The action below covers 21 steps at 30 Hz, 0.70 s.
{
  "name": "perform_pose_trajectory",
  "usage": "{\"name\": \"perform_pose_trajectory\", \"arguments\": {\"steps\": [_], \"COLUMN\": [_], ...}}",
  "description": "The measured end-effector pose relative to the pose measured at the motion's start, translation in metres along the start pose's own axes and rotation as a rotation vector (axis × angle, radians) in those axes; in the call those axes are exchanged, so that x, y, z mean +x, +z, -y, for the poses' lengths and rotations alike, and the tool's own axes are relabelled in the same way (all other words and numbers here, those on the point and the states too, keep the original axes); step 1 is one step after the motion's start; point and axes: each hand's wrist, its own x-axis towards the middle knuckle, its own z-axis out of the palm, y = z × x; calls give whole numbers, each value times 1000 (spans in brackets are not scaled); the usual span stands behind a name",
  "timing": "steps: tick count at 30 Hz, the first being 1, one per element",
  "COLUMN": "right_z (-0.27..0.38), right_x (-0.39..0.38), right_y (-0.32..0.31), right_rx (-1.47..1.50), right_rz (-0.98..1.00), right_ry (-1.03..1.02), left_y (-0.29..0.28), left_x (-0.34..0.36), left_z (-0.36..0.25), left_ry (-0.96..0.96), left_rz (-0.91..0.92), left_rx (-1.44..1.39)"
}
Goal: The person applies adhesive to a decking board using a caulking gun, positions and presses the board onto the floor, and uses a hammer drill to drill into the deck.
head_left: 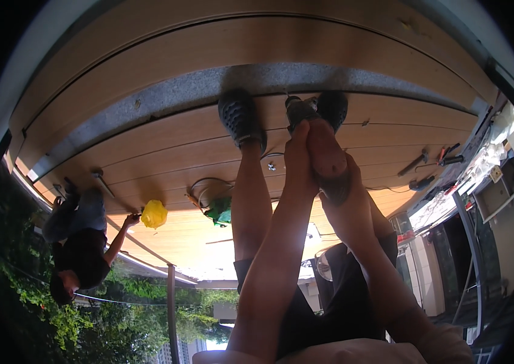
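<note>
Both of my hands are wrapped around a power drill (328, 155) with a reddish body and a dark rear end. My left hand (298, 148) grips its front part, behind the dark chuck (294, 102). Farther back, my right hand (355, 185) closes round the drill's rear and handle side; the handle itself is mostly hidden. A thin bit points away from me toward the edge of the wood-coloured planks (166, 136), beside a grey strip (190, 91). Whether the tip touches anything I cannot tell. My dark clogs (240, 115) stand on either side of the drill.
A few small metal pieces (271, 166) lie between my legs. Left of them are a looped cable (208, 182), a green bundle (219, 212), a yellow bag (154, 214) and a hammer (102, 181). Another person (84, 249) reaches toward the bag. Hand tools (418, 162) lie right.
</note>
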Motion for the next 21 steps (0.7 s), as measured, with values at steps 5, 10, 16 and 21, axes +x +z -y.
{"name": "perform_pose_trajectory", "arguments": {"steps": [5, 10, 16, 21], "right_z": [-1, -11, -14, -16], "right_x": [-1, -5, -11, -13], "right_y": [2, 2, 2, 2], "right_rx": [-8, 4, -8, -29], "right_rz": [11, 15, 18, 19], "right_ry": [35, 105, 59, 118], "left_y": [-6, -2, -4, -6], "left_x": [9, 5, -2, 3], "left_z": [2, 9, 12, 19], "left_ry": [9, 45, 63, 66], "left_rz": [-53, -115, -87, -164], "left_rx": [-16, 39, 29, 1]}}
